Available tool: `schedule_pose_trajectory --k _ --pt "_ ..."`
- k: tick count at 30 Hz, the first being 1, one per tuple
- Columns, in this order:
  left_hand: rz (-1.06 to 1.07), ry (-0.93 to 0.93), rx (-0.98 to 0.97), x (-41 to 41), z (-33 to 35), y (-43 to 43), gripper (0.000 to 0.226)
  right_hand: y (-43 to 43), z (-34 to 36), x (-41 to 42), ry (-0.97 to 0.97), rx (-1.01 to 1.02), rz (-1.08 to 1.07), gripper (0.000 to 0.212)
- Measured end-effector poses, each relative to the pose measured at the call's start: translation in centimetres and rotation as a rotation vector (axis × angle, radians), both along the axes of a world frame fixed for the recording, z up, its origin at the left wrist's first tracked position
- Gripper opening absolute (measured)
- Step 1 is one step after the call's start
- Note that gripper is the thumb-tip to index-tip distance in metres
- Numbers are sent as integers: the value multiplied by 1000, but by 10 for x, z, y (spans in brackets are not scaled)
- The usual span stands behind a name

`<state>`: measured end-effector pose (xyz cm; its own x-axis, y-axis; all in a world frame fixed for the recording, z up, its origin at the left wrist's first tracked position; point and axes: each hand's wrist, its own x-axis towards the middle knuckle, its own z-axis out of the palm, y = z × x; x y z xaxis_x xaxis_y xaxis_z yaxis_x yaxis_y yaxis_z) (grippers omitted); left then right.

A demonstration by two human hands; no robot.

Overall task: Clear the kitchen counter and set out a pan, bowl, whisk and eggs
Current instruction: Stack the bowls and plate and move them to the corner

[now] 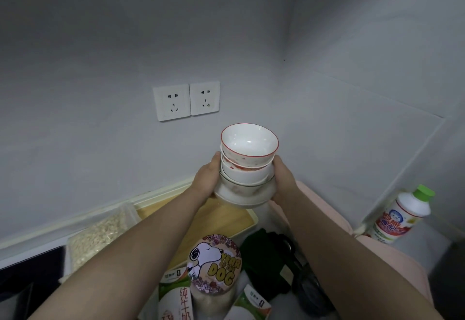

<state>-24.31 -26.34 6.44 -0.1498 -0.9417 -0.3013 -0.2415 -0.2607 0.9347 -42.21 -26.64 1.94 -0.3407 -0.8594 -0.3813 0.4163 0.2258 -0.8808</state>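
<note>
Head view: both hands hold a stack of bowls (247,171) up in front of the wall. The left hand (206,180) presses against its left side and the right hand (283,178) against its right, palms on the lower bowls. The stack sits squarely between the two, so neither hand is nearer. Its long axis stands nearly upright, and the top bowl, red-rimmed and empty, opens toward the camera.

I judge that any setting-down goes straight down from the grip, where a wooden tray (226,216) lies directly beneath. Nearer the body than the grip are a jar with a cartoon-dog lid (214,259) and milk cartons (176,297). Down and left of it sits a clear tub of oats (100,234). Far to the right and below stands a green-capped bottle (400,215). Two wall sockets (186,100) are above and left.

The fingers behind the stack are hidden, and how many bowls it holds is hard to count. A dark object (271,261) lies below the right forearm; what it is I cannot tell. No pan, whisk or eggs show plainly.
</note>
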Motion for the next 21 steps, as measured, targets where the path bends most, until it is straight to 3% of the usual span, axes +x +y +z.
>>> schedule_pose_trajectory --k 10,21 --pt "100 88 -19 48 28 63 41 69 51 52 85 -38 47 48" --pt "113 65 -18 119 50 156 42 162 71 122 151 -22 43 56"
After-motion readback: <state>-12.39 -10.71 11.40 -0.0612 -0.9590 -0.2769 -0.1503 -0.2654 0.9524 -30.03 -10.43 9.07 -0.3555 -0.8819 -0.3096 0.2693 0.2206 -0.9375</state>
